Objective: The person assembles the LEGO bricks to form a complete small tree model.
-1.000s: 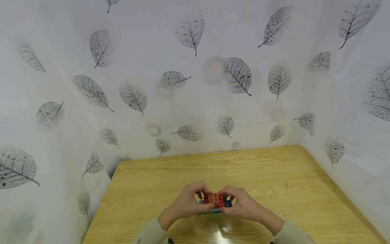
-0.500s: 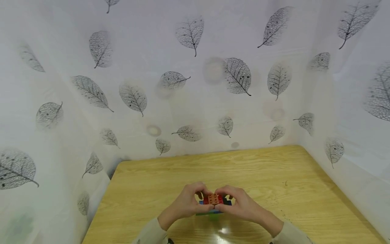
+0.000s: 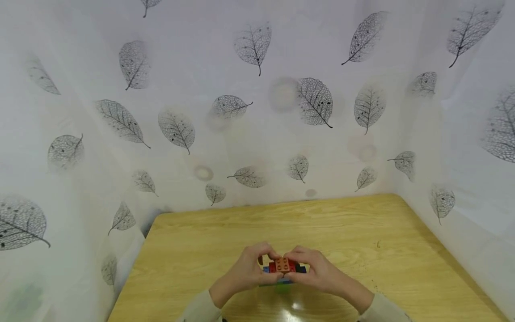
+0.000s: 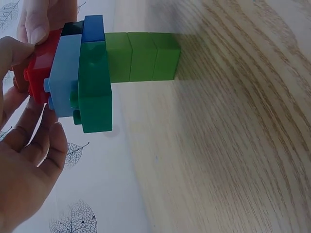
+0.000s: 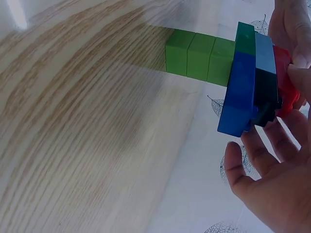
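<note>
A tower of toy building bricks stands upright on the table. Its foot is a column of light green bricks (image 4: 142, 57). Above lie a dark green brick (image 4: 95, 92) and a blue brick (image 5: 238, 94) side by side, then a light blue brick (image 4: 65, 73) beside a black one (image 5: 265, 82). Red bricks (image 4: 44, 63) form the layer above, topped by an orange brick (image 3: 282, 264). Thumb and index finger of my left hand (image 3: 245, 269) pinch the orange brick from the left. My right hand (image 3: 319, 273) pinches it from the right. The fingertips partly cover the red layer.
The wood-grain table (image 3: 209, 237) spreads around the tower. A pale curtain (image 3: 257, 134) printed with dark leaves encloses the table at the back and on both sides.
My right fingertips have shifted left, from the red brick's right part to the orange brick. The left hand has stayed nearly still, and the tower stands in the same place.
</note>
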A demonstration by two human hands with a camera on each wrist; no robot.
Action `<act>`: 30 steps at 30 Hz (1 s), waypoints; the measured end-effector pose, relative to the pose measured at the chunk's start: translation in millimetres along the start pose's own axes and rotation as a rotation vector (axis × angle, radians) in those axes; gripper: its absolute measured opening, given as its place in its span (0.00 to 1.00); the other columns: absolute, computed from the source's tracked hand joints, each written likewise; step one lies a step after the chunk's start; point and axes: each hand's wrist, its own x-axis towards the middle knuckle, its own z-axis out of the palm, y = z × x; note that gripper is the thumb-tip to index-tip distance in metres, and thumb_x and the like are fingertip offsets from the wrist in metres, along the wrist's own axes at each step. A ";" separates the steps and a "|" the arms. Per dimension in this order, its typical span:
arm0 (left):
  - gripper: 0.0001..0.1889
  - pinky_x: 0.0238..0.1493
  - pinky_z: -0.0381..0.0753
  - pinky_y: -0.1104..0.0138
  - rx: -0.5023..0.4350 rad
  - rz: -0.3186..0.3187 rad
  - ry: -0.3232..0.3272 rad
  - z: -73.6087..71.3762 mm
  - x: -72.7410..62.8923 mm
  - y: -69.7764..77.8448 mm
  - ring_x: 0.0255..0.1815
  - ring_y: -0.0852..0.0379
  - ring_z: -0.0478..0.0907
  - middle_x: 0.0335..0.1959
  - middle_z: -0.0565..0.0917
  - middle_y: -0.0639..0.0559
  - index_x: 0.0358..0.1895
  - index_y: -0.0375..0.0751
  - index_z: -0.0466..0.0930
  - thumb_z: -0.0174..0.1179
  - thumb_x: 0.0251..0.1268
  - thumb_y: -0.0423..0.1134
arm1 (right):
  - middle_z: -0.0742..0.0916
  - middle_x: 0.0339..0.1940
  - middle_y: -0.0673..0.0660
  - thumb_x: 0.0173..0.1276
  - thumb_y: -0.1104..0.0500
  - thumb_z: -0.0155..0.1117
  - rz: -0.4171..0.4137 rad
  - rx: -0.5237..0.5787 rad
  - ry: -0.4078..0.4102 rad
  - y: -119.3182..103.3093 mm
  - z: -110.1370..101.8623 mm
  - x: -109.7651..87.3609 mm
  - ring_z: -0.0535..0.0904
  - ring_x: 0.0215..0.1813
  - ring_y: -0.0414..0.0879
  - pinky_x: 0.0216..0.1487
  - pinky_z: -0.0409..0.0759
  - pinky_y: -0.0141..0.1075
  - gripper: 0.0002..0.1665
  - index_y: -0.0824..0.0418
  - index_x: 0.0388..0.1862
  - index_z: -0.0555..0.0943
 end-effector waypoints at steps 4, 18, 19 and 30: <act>0.11 0.36 0.80 0.68 0.006 0.009 0.024 2.4 -1.6 -2.4 0.40 0.70 0.77 0.41 0.86 0.57 0.45 0.52 0.84 0.75 0.63 0.43 | 0.88 0.51 0.54 0.75 0.57 0.70 0.005 0.015 -0.008 -0.4 0.3 0.7 0.82 0.46 0.34 0.40 0.85 0.34 0.23 0.62 0.66 0.83; 0.21 0.36 0.84 0.71 0.051 0.098 0.093 16.2 -21.9 -16.5 0.39 0.70 0.78 0.48 0.87 0.54 0.60 0.48 0.80 0.74 0.67 0.42 | 0.88 0.50 0.53 0.74 0.53 0.72 0.077 0.013 -0.024 -1.8 -0.2 0.6 0.80 0.42 0.33 0.37 0.84 0.33 0.26 0.62 0.66 0.83; 0.20 0.35 0.84 0.71 0.049 0.104 0.094 16.3 -22.6 -17.4 0.39 0.70 0.78 0.48 0.87 0.53 0.60 0.47 0.80 0.73 0.68 0.42 | 0.88 0.50 0.52 0.74 0.52 0.72 0.089 0.015 -0.023 -2.1 0.0 0.5 0.80 0.42 0.34 0.37 0.83 0.33 0.25 0.61 0.66 0.84; 0.19 0.39 0.82 0.68 -0.033 -0.116 0.179 -0.6 -4.8 -33.6 0.42 0.66 0.81 0.47 0.90 0.49 0.62 0.43 0.83 0.70 0.71 0.41 | 0.86 0.65 0.52 0.63 0.53 0.82 0.137 -0.138 0.116 4.9 5.8 8.3 0.85 0.55 0.46 0.49 0.84 0.35 0.46 0.52 0.78 0.73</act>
